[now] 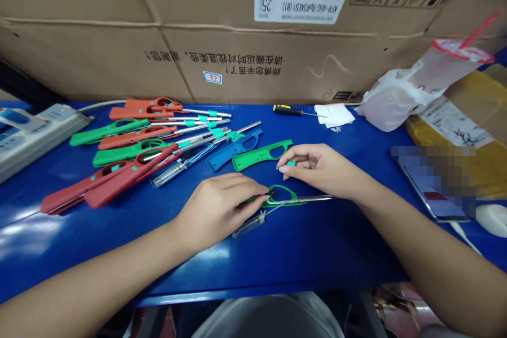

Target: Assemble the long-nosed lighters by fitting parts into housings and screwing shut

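My left hand (225,206) is closed over the handle end of an opened green gas lighter (285,190); a small black part shows at its fingertips. The lighter's metal tube (317,198) points right, below my other hand. A clear fuel tank (248,225) with a white wire lies just below the left fingers. My right hand (312,166) is raised beside it, pinching a small teal piece (291,163). Just left of the right fingertips is a loose green half-shell (257,156). A blue half-shell (233,151) lies beyond it.
Several red and green lighters (130,166) are piled at left near a power strip (43,134). At the back are a screwdriver (288,110) and a white tissue (335,115). On the right are a bagged cup (431,76) and a phone (423,185). A cardboard box (222,42) walls the rear.
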`<state>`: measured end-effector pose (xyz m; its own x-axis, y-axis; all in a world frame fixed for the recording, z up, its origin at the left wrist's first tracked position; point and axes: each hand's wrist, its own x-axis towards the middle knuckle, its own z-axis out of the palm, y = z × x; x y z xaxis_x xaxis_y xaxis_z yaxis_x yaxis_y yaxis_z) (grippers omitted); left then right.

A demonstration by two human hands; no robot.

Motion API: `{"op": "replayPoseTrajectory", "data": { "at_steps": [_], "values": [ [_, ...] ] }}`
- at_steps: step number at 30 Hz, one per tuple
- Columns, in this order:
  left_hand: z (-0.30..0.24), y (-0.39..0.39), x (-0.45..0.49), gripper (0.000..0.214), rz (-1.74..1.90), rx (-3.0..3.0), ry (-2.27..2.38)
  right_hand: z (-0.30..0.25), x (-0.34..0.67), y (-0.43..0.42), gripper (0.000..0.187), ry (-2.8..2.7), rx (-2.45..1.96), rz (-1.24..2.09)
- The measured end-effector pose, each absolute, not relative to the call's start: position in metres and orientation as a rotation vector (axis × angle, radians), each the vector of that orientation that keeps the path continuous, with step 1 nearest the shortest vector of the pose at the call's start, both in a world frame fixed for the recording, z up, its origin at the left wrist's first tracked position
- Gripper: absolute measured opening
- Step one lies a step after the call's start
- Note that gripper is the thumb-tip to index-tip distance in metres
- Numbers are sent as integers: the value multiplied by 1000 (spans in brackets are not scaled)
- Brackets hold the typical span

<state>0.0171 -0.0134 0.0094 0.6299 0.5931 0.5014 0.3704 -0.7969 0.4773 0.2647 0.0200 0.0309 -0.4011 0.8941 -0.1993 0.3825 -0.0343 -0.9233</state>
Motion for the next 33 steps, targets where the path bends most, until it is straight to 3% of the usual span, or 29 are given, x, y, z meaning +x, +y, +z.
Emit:
{"op": "replayPoseTrajectory", "data": {
  "at_steps": [10,24,33],
  "values": [
    [8,-9,17,15,920,2546,786,35,264,10,33,-1752,-1346,1667],
    [9,-11,19,10,987,2514,761,42,271,13,15,-2141,-1379,1465],
    [8,-11,20,9,1054,2444,733,42,265,9,16,-2019,-1378,1515]
  ]
}}
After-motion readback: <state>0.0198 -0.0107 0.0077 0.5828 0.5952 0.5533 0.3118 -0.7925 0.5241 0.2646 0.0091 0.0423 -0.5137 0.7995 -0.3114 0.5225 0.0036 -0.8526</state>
